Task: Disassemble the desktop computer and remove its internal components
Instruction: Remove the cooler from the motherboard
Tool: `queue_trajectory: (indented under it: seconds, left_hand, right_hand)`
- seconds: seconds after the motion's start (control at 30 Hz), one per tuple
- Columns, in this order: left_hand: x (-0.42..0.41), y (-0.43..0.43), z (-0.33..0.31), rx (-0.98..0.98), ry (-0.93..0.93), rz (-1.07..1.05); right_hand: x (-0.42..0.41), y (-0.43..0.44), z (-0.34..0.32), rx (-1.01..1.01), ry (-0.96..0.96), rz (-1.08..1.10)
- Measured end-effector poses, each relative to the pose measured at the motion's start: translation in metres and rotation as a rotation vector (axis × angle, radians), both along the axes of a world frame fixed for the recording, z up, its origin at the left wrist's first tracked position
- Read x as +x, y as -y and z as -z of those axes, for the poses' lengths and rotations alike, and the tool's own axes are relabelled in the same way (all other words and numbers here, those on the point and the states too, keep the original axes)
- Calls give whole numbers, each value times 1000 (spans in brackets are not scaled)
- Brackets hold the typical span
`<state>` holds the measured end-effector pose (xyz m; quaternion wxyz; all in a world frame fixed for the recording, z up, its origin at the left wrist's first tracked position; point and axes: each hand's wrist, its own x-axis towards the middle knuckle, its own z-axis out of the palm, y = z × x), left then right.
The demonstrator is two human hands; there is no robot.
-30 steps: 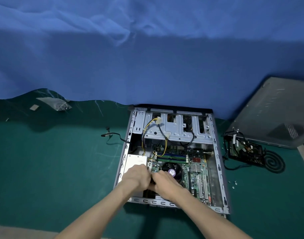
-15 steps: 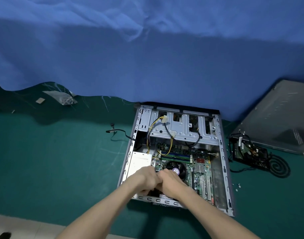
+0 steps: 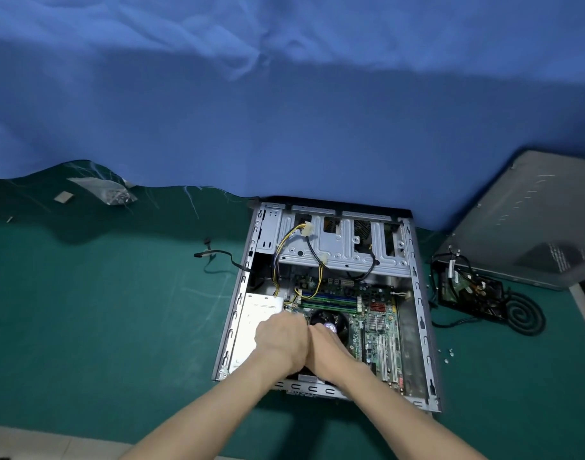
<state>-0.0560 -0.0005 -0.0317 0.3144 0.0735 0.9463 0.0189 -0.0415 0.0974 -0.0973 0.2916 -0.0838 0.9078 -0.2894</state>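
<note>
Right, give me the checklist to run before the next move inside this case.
1. Side panel off computer case: ok.
2. What left hand and right hand grip beside the CPU fan: cannot tell, hidden.
3. Yellow-black cables clear of motherboard: not ok, they run down to it.
4. RAM sticks out: not ok, seated.
5. Loose screws away from case: ok, on the mat.

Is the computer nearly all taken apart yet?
Not yet. Done: the side panel is off, and a black part with cables and loose screws lie on the mat. In hand: the left hand and right hand work close together beside the fan; their fingers are hidden. Left: the motherboard, memory sticks and white power supply sit inside the case.
</note>
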Motion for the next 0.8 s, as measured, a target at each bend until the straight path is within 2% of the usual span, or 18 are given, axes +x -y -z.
queue_trajectory:
  seconds: [0.07,0.1,0.13,0.23,0.3,0.37,0.53,0.6,0.67,0.73,0.8]
  left_hand:
    - [-7,-3,-2,66,21,-166]
    - [-7,-3,-5,50,26,-145]
    - [-4,-2,-8,-8,0,-24]
    - [12,9,-11,-148,-238,492]
    - [13,19,-10,-141,-229,673]
    - [6,27,-4,-116,-193,636]
    - [-10,9,0,-47,-54,98]
    - [-16,2,-3,-47,-9,22]
    - [-13,4,-8,-76,-10,87]
    - [-6,11,-10,-150,-175,315]
    - [-3,17,-8,-132,-249,515]
  right_hand:
    - [-3,2,0,3,29,3]
    - [-4,2,1,-1,48,-5]
    - [-4,2,2,-4,62,-23]
    - [-9,-1,0,7,75,-97]
    - [-11,-2,-1,34,69,-146]
    - [-6,-1,1,43,56,-153]
    - [-2,1,5,55,-2,-56]
    - [-5,3,3,52,5,-61]
    - [-8,3,3,40,33,-81]
    - [-13,0,3,44,69,-82]
    - [-17,-3,5,37,81,-79]
